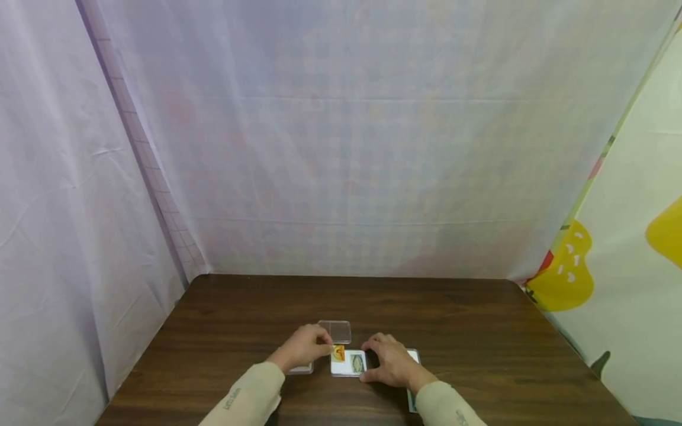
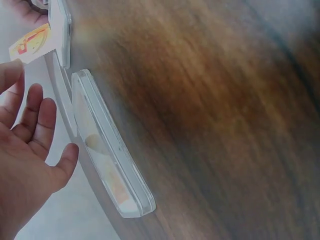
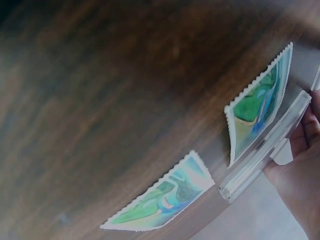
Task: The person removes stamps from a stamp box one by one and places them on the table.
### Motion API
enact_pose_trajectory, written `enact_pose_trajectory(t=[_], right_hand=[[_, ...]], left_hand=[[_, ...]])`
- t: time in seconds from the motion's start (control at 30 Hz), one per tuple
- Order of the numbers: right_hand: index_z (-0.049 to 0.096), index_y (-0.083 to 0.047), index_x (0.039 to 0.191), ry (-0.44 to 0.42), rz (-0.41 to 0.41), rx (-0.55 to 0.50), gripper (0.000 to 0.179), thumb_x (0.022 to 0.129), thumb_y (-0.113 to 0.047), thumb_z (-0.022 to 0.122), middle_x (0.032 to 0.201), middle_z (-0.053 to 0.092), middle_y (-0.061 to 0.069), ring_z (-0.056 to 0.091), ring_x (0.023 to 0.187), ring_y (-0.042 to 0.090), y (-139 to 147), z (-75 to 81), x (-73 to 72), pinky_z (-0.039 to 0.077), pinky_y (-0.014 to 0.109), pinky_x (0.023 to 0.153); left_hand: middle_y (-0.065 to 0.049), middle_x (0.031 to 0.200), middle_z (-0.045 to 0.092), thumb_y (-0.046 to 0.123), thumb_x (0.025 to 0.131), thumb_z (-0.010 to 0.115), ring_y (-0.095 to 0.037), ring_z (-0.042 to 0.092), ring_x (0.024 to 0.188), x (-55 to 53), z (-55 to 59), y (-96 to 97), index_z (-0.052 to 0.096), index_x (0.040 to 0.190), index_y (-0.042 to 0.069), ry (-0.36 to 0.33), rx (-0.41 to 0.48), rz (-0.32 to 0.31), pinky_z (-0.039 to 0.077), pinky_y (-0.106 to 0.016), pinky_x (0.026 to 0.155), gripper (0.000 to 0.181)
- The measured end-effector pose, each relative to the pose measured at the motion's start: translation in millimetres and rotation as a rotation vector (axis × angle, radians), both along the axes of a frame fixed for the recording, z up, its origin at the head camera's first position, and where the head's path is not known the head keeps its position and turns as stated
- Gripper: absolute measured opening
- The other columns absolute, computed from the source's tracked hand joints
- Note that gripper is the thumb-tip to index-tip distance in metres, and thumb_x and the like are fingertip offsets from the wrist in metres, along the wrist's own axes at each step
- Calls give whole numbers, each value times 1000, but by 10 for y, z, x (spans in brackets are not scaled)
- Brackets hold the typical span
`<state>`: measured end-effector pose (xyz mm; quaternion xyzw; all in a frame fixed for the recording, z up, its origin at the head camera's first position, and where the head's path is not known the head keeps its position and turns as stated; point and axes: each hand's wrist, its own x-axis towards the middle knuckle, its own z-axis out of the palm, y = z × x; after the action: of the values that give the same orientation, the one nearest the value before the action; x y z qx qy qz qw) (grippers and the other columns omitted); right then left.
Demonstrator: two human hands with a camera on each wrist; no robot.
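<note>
My left hand (image 1: 308, 346) pinches a small yellow and orange stamp (image 1: 338, 353) with a jagged edge, seen close up in the left wrist view. The stamp overlaps the left part of a clear plastic case (image 1: 343, 370) with a white insert. On the right side of that insert is a green stamp (image 1: 357, 362). My right hand (image 1: 391, 360) holds the case by its right end, thumb at the near corner and fingertips at the far one. In the right wrist view the right hand (image 3: 302, 165) is partly hidden behind another clear case (image 3: 265, 150).
A transparent case cover (image 1: 337, 332) lies just beyond the white case. Beside my left hand rests a closed clear case (image 2: 112, 150) with an orange patch inside. Two green and blue stamps (image 3: 260, 110) lie on the brown table (image 1: 479, 331) by my right wrist. Curtains hang around it.
</note>
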<state>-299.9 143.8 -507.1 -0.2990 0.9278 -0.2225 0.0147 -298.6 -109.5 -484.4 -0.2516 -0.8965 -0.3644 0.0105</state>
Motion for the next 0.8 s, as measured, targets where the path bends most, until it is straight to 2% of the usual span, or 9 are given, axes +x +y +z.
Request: enact_pose_trajectory(t=[0.43,0.8], right_hand=[[64,-5,117,5,11,-9,60,73,-41,85,118,58,11,52,111,35,-22,18,14,40,61,95],[64,-5,117,-2,6,-5,60,74,-41,85,118,58,11,52,112,35,-11,12,9,40,60,95]], left_hand=[[6,83,62,13,85,73,-11,54,79,104,70,0,70,82,12,-94,21,-3,46,-33,75,5],[7,82,61,15,84,74,-10,53,76,241,81,4,70,80,13,-68,-7,-12,45,-32,72,6]])
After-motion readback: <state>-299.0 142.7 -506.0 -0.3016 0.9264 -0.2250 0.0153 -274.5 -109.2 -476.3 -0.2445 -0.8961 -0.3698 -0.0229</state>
